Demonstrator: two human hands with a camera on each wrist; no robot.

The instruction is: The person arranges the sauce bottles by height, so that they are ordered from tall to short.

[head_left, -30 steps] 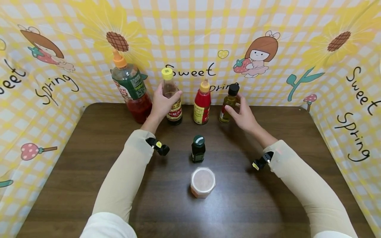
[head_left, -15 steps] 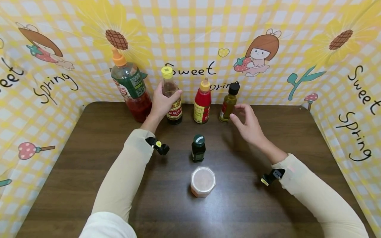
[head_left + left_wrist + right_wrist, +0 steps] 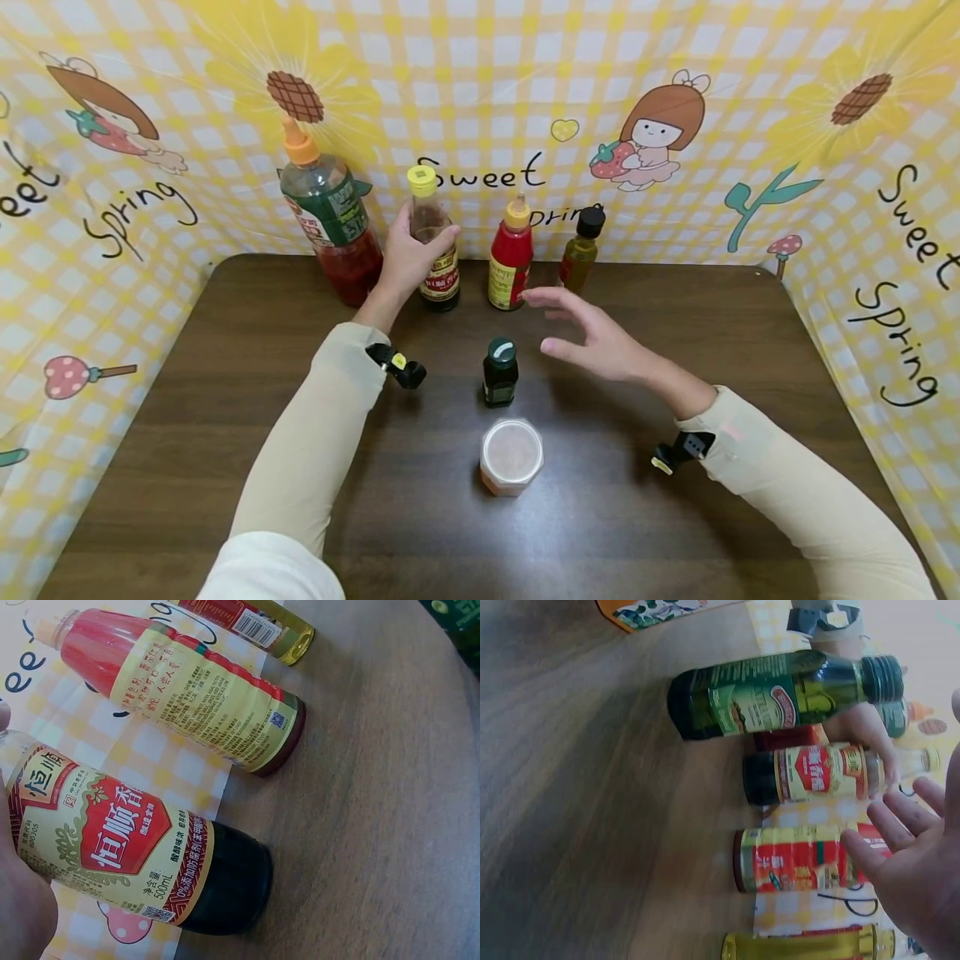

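Note:
At the back of the table my left hand [image 3: 408,258] grips a yellow-capped vinegar bottle [image 3: 441,285] around its upper part; the bottle stands upright. In the left wrist view, the vinegar bottle's label [image 3: 112,832] faces the camera. My right hand [image 3: 600,337] holds nothing, its fingers extended leftward over the table. It is between a red squeeze bottle [image 3: 511,258] with a yellow nozzle and a small dark green olive oil bottle [image 3: 500,375]. Behind it a black-capped oil bottle [image 3: 579,257] is partly hidden. The right wrist view shows the olive oil bottle's label [image 3: 757,709] and spread fingers [image 3: 889,825].
A large orange-nozzled bottle of red sauce [image 3: 348,267] stands left of the vinegar. Nearest the person is a clear-lidded jar [image 3: 512,454]. The brown table [image 3: 637,517] meets a yellow checked cloth [image 3: 480,75] at the back and sides.
My right hand let go of the black-capped oil bottle, drew back, then swung left and forward toward the olive oil bottle. The left hand stays on the vinegar bottle.

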